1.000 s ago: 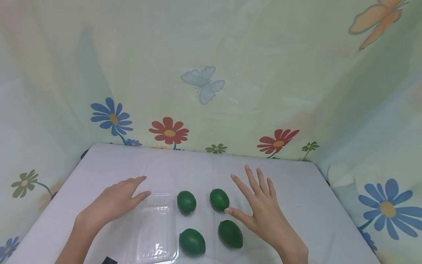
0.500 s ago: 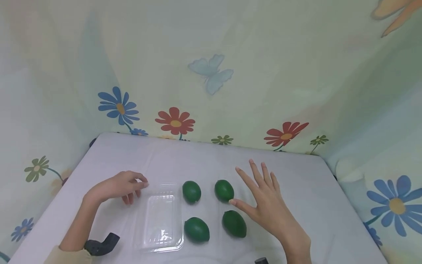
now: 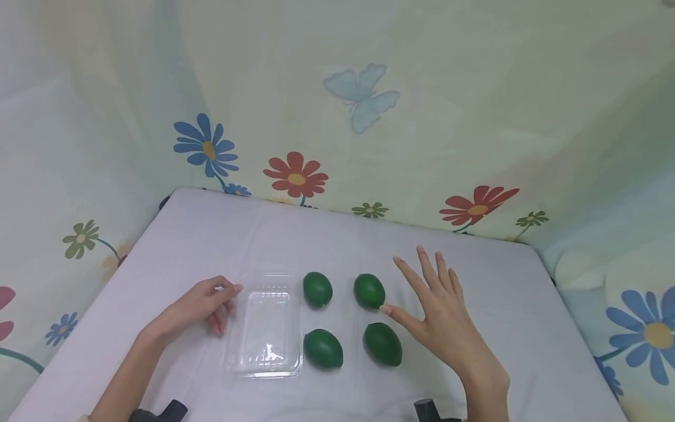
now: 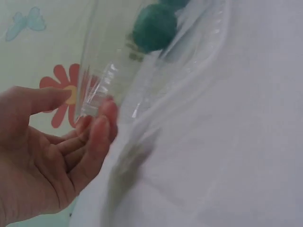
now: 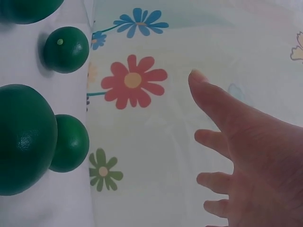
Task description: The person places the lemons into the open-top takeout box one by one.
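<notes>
A clear plastic clamshell container (image 3: 271, 373) lies on the white table, left of several dark green limes (image 3: 324, 349). My left hand (image 3: 205, 306) is at the container's left edge, its fingers loosely bent. In the left wrist view, its fingertips overlap the container's clear wall (image 4: 102, 85), while the thumb stands apart; whether they touch it I cannot tell. My right hand (image 3: 443, 319) hovers with fingers spread beside the right-hand limes and holds nothing. In the right wrist view, a lime (image 5: 23, 142) looms large at the left, apart from the hand.
The limes stand in two rough rows on the white table (image 3: 474, 275). A curtain (image 3: 337, 117) printed with flowers and butterflies hangs behind and at the sides. Black wrist mounts (image 3: 171, 411) show at the bottom edge of the head view.
My left hand has turned, its fingers have bent, and it has come to the container's left edge. The right hand stays spread beside the limes. The head view has tilted down and shifted left.
</notes>
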### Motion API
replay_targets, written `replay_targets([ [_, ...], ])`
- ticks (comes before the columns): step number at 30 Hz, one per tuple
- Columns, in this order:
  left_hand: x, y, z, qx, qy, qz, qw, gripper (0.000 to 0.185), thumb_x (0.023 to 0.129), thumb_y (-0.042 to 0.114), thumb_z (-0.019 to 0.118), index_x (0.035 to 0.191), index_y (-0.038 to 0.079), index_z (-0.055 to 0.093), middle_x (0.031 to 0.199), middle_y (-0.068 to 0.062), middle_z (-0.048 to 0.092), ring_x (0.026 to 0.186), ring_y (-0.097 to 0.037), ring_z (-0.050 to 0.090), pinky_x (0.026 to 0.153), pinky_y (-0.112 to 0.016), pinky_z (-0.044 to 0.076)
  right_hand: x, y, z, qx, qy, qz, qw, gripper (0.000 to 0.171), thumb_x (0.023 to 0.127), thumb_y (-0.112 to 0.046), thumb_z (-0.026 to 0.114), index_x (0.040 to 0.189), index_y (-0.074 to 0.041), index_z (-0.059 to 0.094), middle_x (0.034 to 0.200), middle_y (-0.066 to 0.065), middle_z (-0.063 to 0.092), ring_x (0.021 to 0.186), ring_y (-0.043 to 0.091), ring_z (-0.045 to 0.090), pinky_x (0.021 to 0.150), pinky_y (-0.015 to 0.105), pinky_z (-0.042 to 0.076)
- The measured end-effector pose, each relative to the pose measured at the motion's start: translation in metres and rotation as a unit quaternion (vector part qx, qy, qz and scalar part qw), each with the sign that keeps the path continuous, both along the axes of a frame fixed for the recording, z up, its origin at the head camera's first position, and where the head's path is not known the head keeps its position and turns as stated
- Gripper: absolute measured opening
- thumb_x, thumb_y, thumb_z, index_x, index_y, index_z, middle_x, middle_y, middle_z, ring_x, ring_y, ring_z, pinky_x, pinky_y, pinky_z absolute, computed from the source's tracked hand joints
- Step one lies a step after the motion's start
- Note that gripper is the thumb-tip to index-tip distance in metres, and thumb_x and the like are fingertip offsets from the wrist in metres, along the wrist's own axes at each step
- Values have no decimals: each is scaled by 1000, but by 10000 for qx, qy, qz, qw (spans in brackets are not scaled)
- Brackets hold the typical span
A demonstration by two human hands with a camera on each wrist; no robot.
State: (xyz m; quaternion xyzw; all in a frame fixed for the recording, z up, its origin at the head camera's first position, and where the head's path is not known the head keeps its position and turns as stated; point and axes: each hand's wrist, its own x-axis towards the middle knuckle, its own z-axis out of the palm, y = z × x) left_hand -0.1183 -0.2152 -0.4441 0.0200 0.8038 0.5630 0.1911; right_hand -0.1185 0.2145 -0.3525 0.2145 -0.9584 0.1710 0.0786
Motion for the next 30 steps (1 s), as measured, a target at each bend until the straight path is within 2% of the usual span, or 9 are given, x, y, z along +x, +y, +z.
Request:
replay_targets([
  [5, 2, 8, -2, 255, 236, 55, 9994, 35, 107, 27, 54, 111, -8, 52, 73, -12, 65, 54, -23, 64, 56, -33, 57, 1, -1, 0, -40, -343, -10, 9994, 81, 89, -44, 79, 158, -24, 41, 168, 21, 24, 155, 52, 13, 118, 75, 16],
  [10, 4, 12, -5, 400, 254, 253, 9986, 35, 106, 27, 55, 110, -8, 53, 72, -10, 61, 54, -21, 62, 54, -32, 56, 2, -2, -1, -70, -1195, -155, 9927, 79, 87, -53, 77, 153, -20, 49, 162, 20, 38, 148, 49, 33, 111, 73, 35],
  [12, 5, 14, -6, 479, 240, 324, 9980, 34, 106, 26, 56, 109, -8, 53, 71, -9, 59, 53, -21, 61, 53, -32, 55, 2, -3, -2, -109, -1634, -232, 9862, 78, 86, -54, 78, 149, -17, 52, 157, 16, 46, 145, 45, 41, 109, 69, 41],
  [15, 5, 14, -7, 621, 233, 336, 9972, 34, 106, 25, 55, 110, -9, 53, 71, -8, 58, 53, -20, 60, 52, -33, 55, 2, -5, -5, -107, -2265, -368, 9733, 76, 84, -50, 82, 146, -15, 55, 151, 13, 54, 142, 39, 47, 110, 63, 43],
  [20, 7, 15, -8, 735, 240, 384, 9963, 34, 107, 24, 54, 112, -10, 53, 72, -9, 58, 53, -18, 60, 53, -34, 56, -1, -14, -15, 20, -2952, -410, 9546, 79, 78, -43, 89, 144, -13, 57, 145, 13, 58, 137, 35, 52, 107, 59, 48],
  [24, 7, 15, -8, 736, 291, 422, 9960, 33, 107, 23, 54, 112, -10, 52, 72, -8, 57, 53, -18, 59, 53, -34, 56, -2, -18, -26, 138, -3176, -409, 9472, 80, 77, -38, 91, 145, -14, 57, 143, 12, 59, 132, 29, 55, 105, 55, 50],
  [26, 7, 15, -8, 753, 283, 408, 9959, 33, 107, 23, 54, 112, -10, 51, 72, -8, 57, 54, -18, 60, 53, -34, 57, -2, -18, -32, 171, -3171, -385, 9475, 80, 77, -36, 91, 146, -15, 56, 144, 11, 58, 132, 28, 56, 106, 54, 50],
  [30, 8, 15, -8, 759, 239, 411, 9960, 33, 107, 22, 54, 112, -10, 50, 72, -7, 57, 54, -18, 60, 53, -35, 57, 2, -17, -43, 79, -2991, -131, 9541, 78, 78, -32, 91, 146, -15, 56, 144, 12, 58, 131, 29, 57, 107, 53, 50],
])
